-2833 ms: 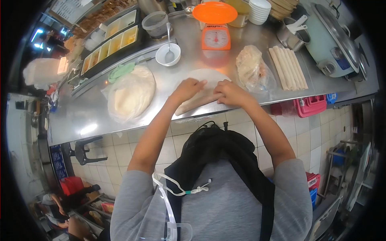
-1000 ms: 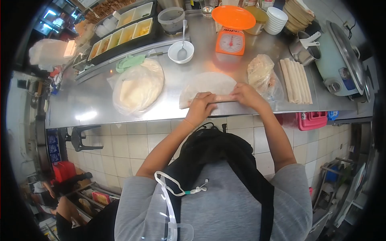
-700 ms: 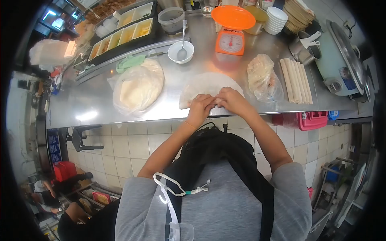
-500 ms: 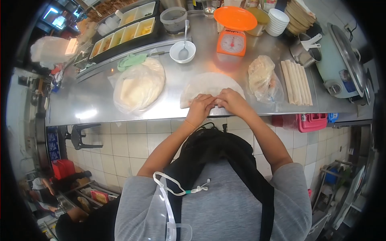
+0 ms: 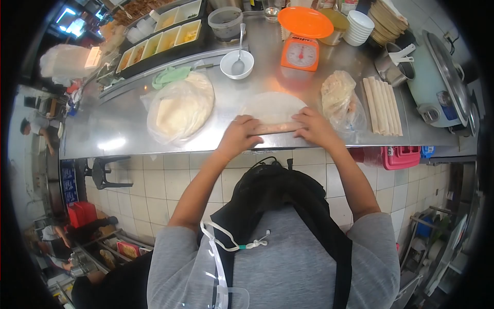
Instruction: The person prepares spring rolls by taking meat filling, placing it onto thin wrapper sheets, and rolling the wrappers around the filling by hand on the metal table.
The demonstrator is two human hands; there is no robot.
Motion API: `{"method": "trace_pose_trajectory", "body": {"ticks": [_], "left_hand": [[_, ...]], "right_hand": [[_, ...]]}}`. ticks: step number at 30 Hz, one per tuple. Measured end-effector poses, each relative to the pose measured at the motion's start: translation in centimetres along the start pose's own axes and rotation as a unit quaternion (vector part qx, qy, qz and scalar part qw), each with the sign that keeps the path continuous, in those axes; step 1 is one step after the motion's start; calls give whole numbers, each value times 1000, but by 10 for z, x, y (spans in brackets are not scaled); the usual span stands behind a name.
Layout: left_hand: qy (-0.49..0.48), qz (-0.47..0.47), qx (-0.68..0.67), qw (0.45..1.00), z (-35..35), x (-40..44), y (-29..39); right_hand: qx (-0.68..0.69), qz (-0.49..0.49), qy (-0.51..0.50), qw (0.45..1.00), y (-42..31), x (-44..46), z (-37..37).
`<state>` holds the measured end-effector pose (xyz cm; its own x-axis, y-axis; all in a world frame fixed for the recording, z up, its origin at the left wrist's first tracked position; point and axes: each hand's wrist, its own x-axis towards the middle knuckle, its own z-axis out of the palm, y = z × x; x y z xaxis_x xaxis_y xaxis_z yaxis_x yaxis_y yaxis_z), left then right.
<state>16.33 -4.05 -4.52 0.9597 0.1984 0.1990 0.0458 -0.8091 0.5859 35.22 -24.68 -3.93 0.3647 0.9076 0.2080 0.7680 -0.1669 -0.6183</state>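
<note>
A round, thin spring roll wrapper [image 5: 275,105] lies at the table's front edge, its near side wound into a long roll [image 5: 278,127] with a pinkish filling showing through. My left hand [image 5: 239,135] grips the left end of the roll, fingers over it and thumb in front. At the right end, my right hand [image 5: 316,129] holds it in the same way. A stack of pale wrappers [image 5: 180,117] in a clear plastic bag is to the left. Right of my hands sit a plastic bag of pale pinkish filling [image 5: 339,98] and several finished spring rolls [image 5: 382,107], side by side.
Behind the wrapper stand a white bowl [image 5: 229,71] with a spoon and an orange scale [image 5: 301,53]. Ingredient trays [image 5: 159,44] are at back left. A metal pot [image 5: 396,67] and a large cooker [image 5: 437,92] stand right. Other people are at far left.
My hands have moved apart, from the middle of the wrapper to the roll's two ends. The wrapper's near side is now rolled up, leaving less of it flat.
</note>
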Motion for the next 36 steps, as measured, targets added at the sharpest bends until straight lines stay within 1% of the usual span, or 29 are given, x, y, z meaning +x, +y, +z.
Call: {"method": "trace_pose_trajectory", "body": {"ticks": [1,2,3,4,5,7,8,9,10,11,12,13,15,16,18,19,20,21,22,23,25,27,28,30,31,32,33,34,36], "left_hand": [[32,40,-8,999,8,7,10],[64,81,-16,995,16,12,18],[64,82,-16,994,23,14,19],[44,66,29,996,30,15,21],[23,49,75,996,34,15,21],[35,57,102,993,39,14,19],[49,57,138,988,40,15,18],[62,58,173,981,42,16,17],[62,58,174,981,42,16,20],[37,61,226,972,42,16,22],[13,64,278,958,41,18,25],[14,65,279,958,43,19,27],[95,76,315,941,47,21,31],[95,77,315,941,48,21,29],[43,80,348,933,50,21,25],[43,82,349,933,50,23,25],[16,49,337,940,50,24,25],[-10,16,325,946,51,25,25],[-10,17,326,945,50,26,24],[-1,28,325,945,50,25,24],[8,39,324,945,49,27,24],[114,74,353,926,50,29,25],[114,75,353,926,50,28,24],[64,67,363,927,51,28,22],[64,66,364,927,51,29,22],[42,49,356,932,51,31,21],[21,31,348,937,51,32,21],[22,29,348,937,49,33,20],[-30,4,322,946,46,33,19]], "right_hand": [[0,-1,-1,1000,-5,5,7],[5,-51,-1,999,-9,12,17],[10,-101,-1,995,-11,16,26],[-23,-102,-33,994,-12,18,33],[-24,-103,-32,994,-11,19,36],[-96,-58,-61,992,-11,19,41],[-95,-59,-61,992,-12,19,43],[-108,-62,-47,991,-12,18,44],[-121,-65,-32,990,-14,18,45],[-122,-66,-32,990,-16,18,47],[-134,-95,6,986,-19,18,48],[-146,-125,44,980,-21,19,48],[-173,-128,25,976,-19,20,49],[-200,-130,5,971,-18,20,50],[-219,-129,2,967,-17,21,52],[-237,-129,-1,963,-17,23,52],[-238,-129,1,963,-18,24,52],[-227,-98,-28,969,-19,25,52],[-215,-67,-56,973,-20,27,51],[-215,-67,-55,973,-22,28,50],[-209,-122,24,970,-26,28,48],[-211,-120,18,970,-22,29,51],[-212,-118,11,970,-21,29,53],[-211,-99,-8,972,-18,30,55],[-210,-81,-28,974,-18,32,55],[-210,-82,-28,974,-18,33,54],[-199,-54,-44,978,-18,34,54],[-187,-27,-60,980,-18,35,53],[-183,-39,-51,981,-16,35,53]]}}
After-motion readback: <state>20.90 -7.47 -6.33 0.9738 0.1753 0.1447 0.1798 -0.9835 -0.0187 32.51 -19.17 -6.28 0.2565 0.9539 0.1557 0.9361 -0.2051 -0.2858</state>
